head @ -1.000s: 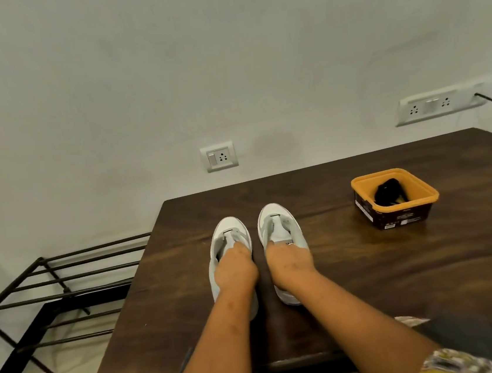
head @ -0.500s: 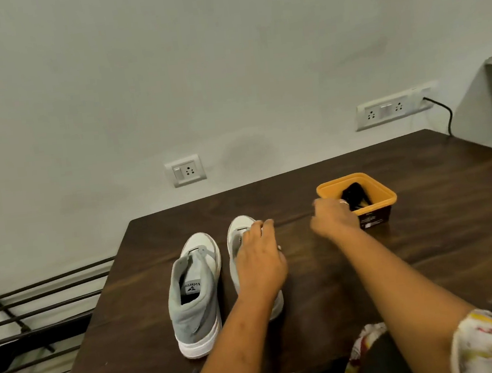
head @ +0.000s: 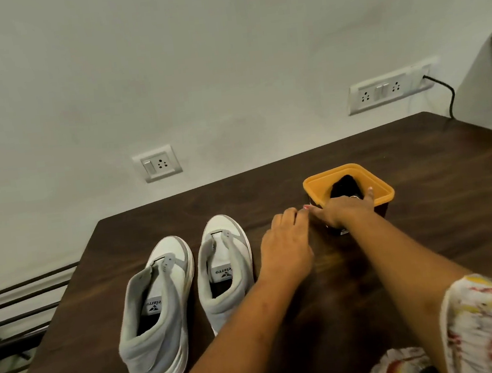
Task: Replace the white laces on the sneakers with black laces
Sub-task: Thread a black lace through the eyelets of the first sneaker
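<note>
**Q.** Head view: what has changed in the last half second?

**A.** The left hand [head: 285, 244] has come off the right sneaker [head: 226, 268] and now sits low over the table [head: 425, 212], between that shoe and the orange tub [head: 323, 179]. The right hand [head: 344, 210], which was short of the tub, now lies across its near rim.

**Q.** How are the fingers set, and why?

**A.** The right hand's fingers [head: 318, 210] are spread and fairly straight along the near wall, with the thumb [head: 369, 193] lying across the rim. This looks like steadying or drawing the tub closer, though a firm grip cannot be confirmed. The left hand's fingers are loosely bent, close together and holding nothing, probably ready to help with the tub.

**Q.** Where are the task's things?

**A.** The black laces [head: 345, 185] lie bundled inside the tub, just beyond the right hand. The left sneaker [head: 158, 313] and the right sneaker stand side by side, toes to the wall and openings towards the person, which suits lacing. No white laces can be made out on them from here.
</note>
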The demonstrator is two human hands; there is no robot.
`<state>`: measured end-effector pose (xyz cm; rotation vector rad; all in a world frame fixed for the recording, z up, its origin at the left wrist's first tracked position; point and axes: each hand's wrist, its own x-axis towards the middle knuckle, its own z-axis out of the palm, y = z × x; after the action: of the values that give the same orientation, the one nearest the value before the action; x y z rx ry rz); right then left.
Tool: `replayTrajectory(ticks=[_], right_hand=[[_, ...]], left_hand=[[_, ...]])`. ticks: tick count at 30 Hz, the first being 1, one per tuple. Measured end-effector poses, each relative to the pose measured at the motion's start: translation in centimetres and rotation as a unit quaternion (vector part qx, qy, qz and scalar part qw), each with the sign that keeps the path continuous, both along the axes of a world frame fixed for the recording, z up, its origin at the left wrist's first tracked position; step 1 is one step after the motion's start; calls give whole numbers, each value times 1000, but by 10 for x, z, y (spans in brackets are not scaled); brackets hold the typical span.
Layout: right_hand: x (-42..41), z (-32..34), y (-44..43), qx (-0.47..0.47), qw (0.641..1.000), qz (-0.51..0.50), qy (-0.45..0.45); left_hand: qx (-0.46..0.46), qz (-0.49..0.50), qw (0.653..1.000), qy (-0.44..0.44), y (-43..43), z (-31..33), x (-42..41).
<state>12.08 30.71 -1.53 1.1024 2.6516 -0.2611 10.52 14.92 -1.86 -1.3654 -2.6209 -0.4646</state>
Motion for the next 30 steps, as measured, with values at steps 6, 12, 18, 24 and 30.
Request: replayTrajectory(ticks=[6,12,18,24,30], right_hand=[[0,-2,4,-12,1000,-12,-20],[4,3,-6,0,993,-29,112],[7,54,-52,-98,896,47,431],[19,73,-123,-411,734,26,540],[44,65,-161,-511,703,41,493]], left_hand=[[-28,29,999,-22,0,-6,-3],[15,81,994,-68,-16,1,-4],[130,180,963,-156,-54,18,-14],[338,165,833,-405,-87,45,-10],[394,90,739,-539,-108,64,17]])
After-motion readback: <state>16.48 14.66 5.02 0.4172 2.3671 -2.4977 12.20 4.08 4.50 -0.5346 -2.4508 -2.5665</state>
